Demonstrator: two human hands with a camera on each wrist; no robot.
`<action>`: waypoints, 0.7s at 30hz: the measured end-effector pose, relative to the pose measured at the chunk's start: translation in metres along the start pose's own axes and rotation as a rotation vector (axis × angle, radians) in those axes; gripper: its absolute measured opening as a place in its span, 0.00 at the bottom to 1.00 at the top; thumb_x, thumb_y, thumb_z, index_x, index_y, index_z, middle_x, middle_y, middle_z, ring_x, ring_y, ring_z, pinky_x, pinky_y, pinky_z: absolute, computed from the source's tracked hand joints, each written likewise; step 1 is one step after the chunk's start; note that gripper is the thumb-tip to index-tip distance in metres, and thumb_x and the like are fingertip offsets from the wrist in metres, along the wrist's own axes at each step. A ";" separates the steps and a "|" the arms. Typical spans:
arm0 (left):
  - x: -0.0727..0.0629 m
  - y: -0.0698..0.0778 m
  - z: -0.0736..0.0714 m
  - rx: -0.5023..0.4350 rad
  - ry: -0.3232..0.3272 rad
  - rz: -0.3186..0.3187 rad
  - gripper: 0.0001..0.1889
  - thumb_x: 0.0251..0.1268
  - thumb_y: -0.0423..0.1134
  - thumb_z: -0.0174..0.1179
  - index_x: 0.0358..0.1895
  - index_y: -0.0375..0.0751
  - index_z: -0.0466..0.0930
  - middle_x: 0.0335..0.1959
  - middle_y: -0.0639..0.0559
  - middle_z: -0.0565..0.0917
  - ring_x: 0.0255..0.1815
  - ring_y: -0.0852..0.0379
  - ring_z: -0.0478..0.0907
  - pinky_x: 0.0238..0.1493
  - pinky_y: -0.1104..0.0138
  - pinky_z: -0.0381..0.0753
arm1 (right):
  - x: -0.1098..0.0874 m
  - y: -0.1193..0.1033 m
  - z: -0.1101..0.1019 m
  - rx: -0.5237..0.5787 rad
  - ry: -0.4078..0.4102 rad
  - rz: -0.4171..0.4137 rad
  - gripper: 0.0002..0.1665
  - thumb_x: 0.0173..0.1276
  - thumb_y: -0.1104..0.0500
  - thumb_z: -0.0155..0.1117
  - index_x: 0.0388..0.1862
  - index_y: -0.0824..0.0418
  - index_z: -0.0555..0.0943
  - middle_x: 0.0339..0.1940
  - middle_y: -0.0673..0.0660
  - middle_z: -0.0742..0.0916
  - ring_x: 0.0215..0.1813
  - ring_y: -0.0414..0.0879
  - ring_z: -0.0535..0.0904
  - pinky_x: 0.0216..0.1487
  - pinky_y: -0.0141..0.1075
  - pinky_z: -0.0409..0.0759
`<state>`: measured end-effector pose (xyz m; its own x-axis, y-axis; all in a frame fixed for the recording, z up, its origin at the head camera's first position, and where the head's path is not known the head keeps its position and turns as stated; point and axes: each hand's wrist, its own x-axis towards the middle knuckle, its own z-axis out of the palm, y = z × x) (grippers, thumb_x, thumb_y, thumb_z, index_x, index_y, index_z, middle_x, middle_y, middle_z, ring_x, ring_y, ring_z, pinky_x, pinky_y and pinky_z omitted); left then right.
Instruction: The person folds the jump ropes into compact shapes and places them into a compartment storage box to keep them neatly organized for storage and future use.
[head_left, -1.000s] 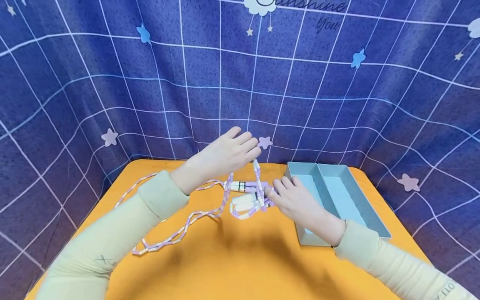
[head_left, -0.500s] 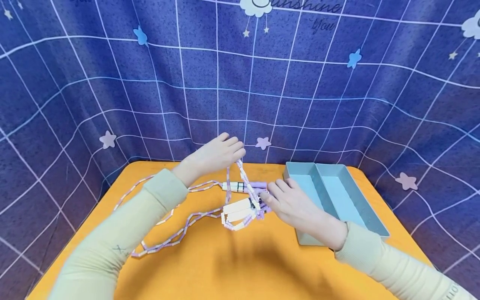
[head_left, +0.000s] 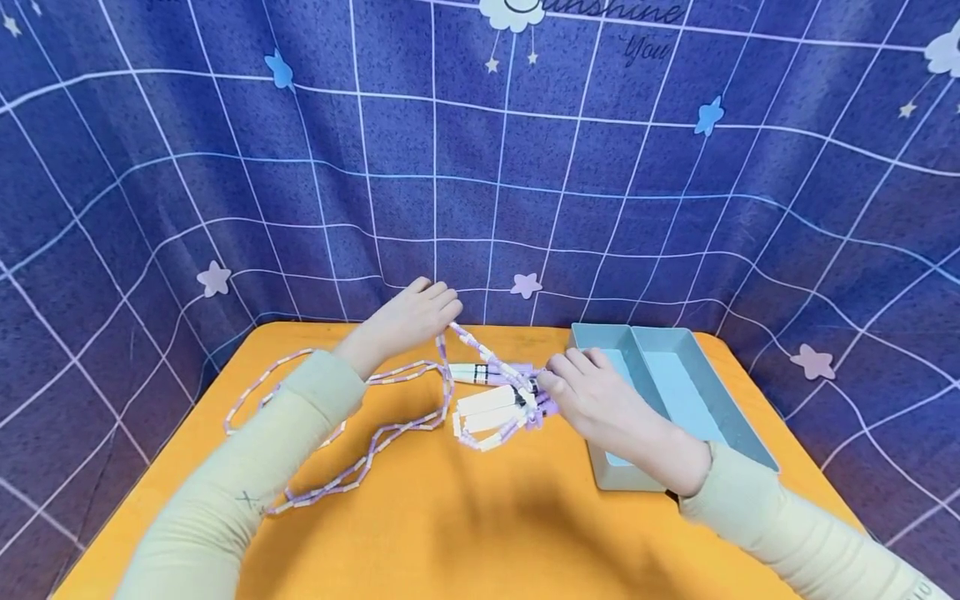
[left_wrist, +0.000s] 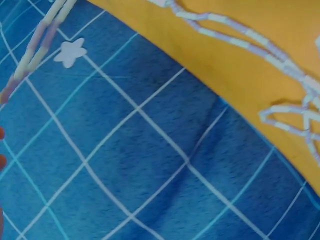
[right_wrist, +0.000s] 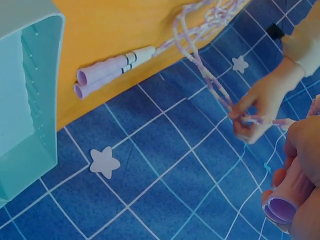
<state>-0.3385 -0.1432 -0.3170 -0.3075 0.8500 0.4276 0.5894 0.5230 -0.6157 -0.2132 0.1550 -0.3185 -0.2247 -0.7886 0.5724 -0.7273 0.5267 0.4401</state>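
My right hand [head_left: 596,396] grips the paired purple-and-white handles [head_left: 491,408] of a beaded jump rope, held above the table; their purple ends [right_wrist: 292,192] poke out of the fist in the right wrist view. To the left and higher, my left hand [head_left: 416,321] pinches the doubled beaded rope [right_wrist: 212,82] of white and purple pieces. One stretch runs from this hand to the handles, and another hangs down to the table. Behind the held handles, a second pair of jump rope handles [right_wrist: 107,72] lies on the table, with beaded rope leading left from it.
A grey-blue box [head_left: 690,392] with two long compartments stands at the right of the orange table [head_left: 420,533]. Rope loops [head_left: 330,487] spread over the table's left side, partly under the left forearm. A blue gridded curtain [head_left: 480,208] hangs close behind the table.
My left hand has moved left and a little lower, drawing the rope along, so the stretch between the hands slants more. My right hand has stayed nearly in place, still holding the handles.
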 end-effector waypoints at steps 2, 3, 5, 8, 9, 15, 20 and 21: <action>-0.004 0.000 0.004 -0.015 0.005 -0.035 0.05 0.65 0.35 0.47 0.38 0.39 0.71 0.35 0.49 0.74 0.37 0.50 0.69 0.40 0.60 0.66 | -0.001 0.001 -0.001 -0.001 -0.024 0.016 0.17 0.77 0.63 0.27 0.40 0.60 0.68 0.33 0.54 0.73 0.36 0.50 0.69 0.39 0.41 0.65; -0.007 0.000 0.006 -0.020 0.007 -0.053 0.05 0.65 0.35 0.46 0.38 0.38 0.71 0.35 0.48 0.74 0.38 0.50 0.70 0.41 0.60 0.66 | -0.001 0.001 -0.002 -0.004 -0.032 0.024 0.15 0.76 0.63 0.29 0.40 0.60 0.68 0.33 0.54 0.73 0.36 0.50 0.70 0.39 0.41 0.65; -0.011 0.001 0.010 -0.027 0.008 -0.089 0.06 0.66 0.36 0.46 0.38 0.38 0.71 0.36 0.47 0.75 0.38 0.49 0.70 0.41 0.59 0.67 | -0.001 0.002 -0.003 -0.002 -0.037 0.040 0.11 0.73 0.63 0.35 0.39 0.60 0.69 0.33 0.54 0.74 0.37 0.50 0.70 0.39 0.41 0.65; -0.017 0.001 0.016 -0.034 0.014 -0.126 0.08 0.67 0.36 0.42 0.37 0.38 0.71 0.37 0.46 0.75 0.39 0.48 0.71 0.40 0.59 0.67 | 0.000 0.004 -0.006 0.012 -0.033 0.067 0.07 0.67 0.64 0.43 0.37 0.61 0.71 0.33 0.54 0.74 0.37 0.50 0.70 0.39 0.42 0.65; -0.019 0.002 0.017 -0.033 0.016 -0.133 0.09 0.67 0.36 0.40 0.36 0.38 0.70 0.36 0.46 0.75 0.39 0.48 0.71 0.40 0.59 0.67 | 0.000 0.004 -0.006 0.018 -0.029 0.077 0.07 0.66 0.63 0.45 0.37 0.61 0.72 0.33 0.54 0.75 0.37 0.50 0.71 0.39 0.42 0.65; -0.032 0.009 0.027 -0.047 0.043 -0.168 0.09 0.63 0.36 0.41 0.35 0.38 0.70 0.35 0.46 0.76 0.37 0.48 0.72 0.36 0.60 0.66 | 0.001 0.007 -0.010 0.063 -0.024 0.120 0.07 0.65 0.64 0.45 0.37 0.62 0.71 0.33 0.55 0.75 0.37 0.50 0.70 0.41 0.43 0.65; -0.033 0.024 0.035 -0.030 -0.007 -0.232 0.07 0.62 0.34 0.43 0.36 0.38 0.71 0.35 0.46 0.76 0.37 0.47 0.72 0.35 0.59 0.66 | 0.003 0.008 -0.013 0.075 -0.012 0.123 0.04 0.65 0.65 0.46 0.37 0.62 0.69 0.33 0.55 0.74 0.36 0.50 0.69 0.41 0.43 0.65; -0.033 0.028 0.037 -0.022 -0.029 -0.243 0.07 0.62 0.33 0.44 0.36 0.38 0.71 0.35 0.46 0.76 0.37 0.47 0.72 0.35 0.59 0.67 | 0.004 0.008 -0.013 0.076 -0.008 0.127 0.04 0.64 0.66 0.48 0.38 0.62 0.68 0.34 0.55 0.75 0.36 0.50 0.69 0.40 0.43 0.65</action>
<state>-0.3394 -0.1545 -0.3725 -0.4634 0.7012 0.5418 0.5117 0.7109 -0.4824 -0.2117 0.1608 -0.3037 -0.3230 -0.7197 0.6146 -0.7398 0.5970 0.3103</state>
